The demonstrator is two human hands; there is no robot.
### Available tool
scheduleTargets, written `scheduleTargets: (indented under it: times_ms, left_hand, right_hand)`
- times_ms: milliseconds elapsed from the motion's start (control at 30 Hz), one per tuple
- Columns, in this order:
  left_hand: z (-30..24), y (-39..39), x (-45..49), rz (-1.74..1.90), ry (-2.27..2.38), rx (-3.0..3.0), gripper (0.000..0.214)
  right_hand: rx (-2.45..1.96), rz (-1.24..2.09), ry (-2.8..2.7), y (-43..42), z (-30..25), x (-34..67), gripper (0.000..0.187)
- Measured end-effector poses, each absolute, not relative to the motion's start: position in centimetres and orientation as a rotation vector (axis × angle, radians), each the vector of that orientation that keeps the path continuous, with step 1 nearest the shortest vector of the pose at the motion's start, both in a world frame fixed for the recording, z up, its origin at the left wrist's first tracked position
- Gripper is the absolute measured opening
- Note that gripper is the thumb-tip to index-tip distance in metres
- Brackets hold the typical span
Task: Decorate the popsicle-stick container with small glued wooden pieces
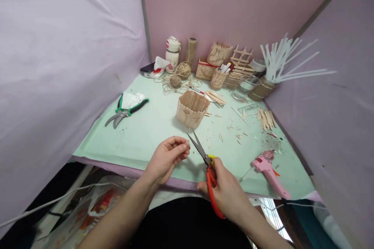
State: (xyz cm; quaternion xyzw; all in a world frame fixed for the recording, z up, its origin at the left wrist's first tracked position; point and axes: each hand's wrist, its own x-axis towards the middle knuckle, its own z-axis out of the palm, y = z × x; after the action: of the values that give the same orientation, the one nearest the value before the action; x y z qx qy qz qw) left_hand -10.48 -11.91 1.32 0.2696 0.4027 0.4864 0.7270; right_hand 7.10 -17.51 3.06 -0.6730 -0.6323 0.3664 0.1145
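Between the thumb and fingers of my left hand point(172, 155) is a small pale wooden piece point(187, 146), pinched near the front of the table. My right hand point(226, 186) is wrapped around the red handles of a pair of scissors point(201, 148). The blades are parted and point up and to the left, close beside the wooden piece. Just beyond them stands a basket made of wooden craft sticks point(189, 113), upright and hollow, with small wooden shapes on its front.
Green-handled pruning shears point(122, 113) lie left; a pink glue gun point(269, 171) lies right. Craft sticks point(266, 120) and wood scraps point(239, 137) are scattered rightward. At the back are twine point(182, 72), a bottle point(173, 56), a glass bowl point(247, 85) and white sticks point(277, 62) in a holder.
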Motion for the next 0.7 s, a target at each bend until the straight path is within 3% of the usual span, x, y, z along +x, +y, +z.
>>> scheduleTargets:
  times_ms: [433, 700]
  left_hand:
    - [0.4, -12.1, -10.2, 1.129, 0.914, 0.715, 0.022]
    - [0.8, -12.0, -10.6, 1.128, 0.901, 0.888, 0.029]
  right_hand:
    - [-2.026, 1.037, -1.977, -17.3, 3.3, 7.4, 0.033]
    - [-1.976, 1.220, -1.977, -17.0, 4.8, 7.7, 0.031]
